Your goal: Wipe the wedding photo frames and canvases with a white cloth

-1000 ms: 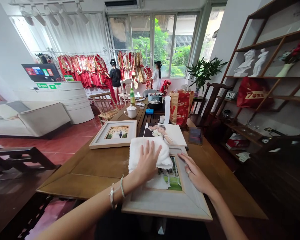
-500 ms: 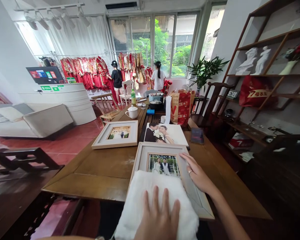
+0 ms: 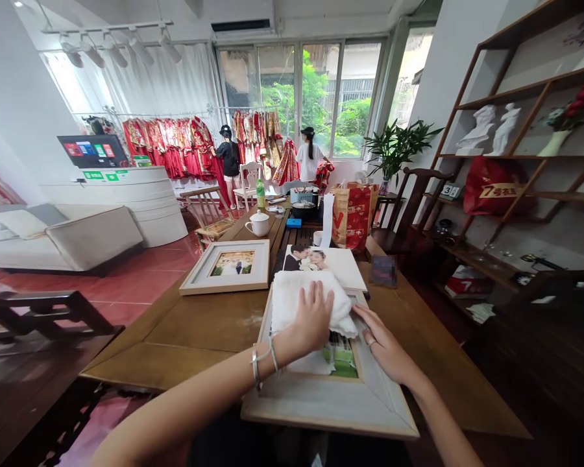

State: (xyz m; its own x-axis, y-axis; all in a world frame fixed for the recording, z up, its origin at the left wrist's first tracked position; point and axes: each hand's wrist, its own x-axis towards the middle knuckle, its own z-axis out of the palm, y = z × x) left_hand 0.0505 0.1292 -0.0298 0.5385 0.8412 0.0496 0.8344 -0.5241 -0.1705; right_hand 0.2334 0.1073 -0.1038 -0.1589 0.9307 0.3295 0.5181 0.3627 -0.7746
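Observation:
My left hand (image 3: 315, 318) lies flat, fingers stretched out, on a folded white cloth (image 3: 292, 292). The cloth covers the upper part of a framed wedding photo (image 3: 331, 402), with the green lower strip of its picture still showing. My right hand (image 3: 384, 347) rests on the right side of that frame, fingers extended along its border. The frame lies at the near edge of the brown wooden table (image 3: 204, 331). Just behind it is an unframed print of a couple (image 3: 348, 266), partly hidden by the cloth. Another framed photo (image 3: 254, 266) sits to the left.
Farther back stand a white lidded cup (image 3: 259, 224), a green bottle (image 3: 260, 193), a black pot (image 3: 304, 209), a blue box (image 3: 294, 223) and a red-and-tan paper bag (image 3: 355, 217). A dark chair (image 3: 406, 201) flanks the table. Two people are by the clothes racks (image 3: 168, 149).
My left hand has moved the cloth forward, away from me, from the frame's near edge to its far part. My right hand stays on the frame's right side.

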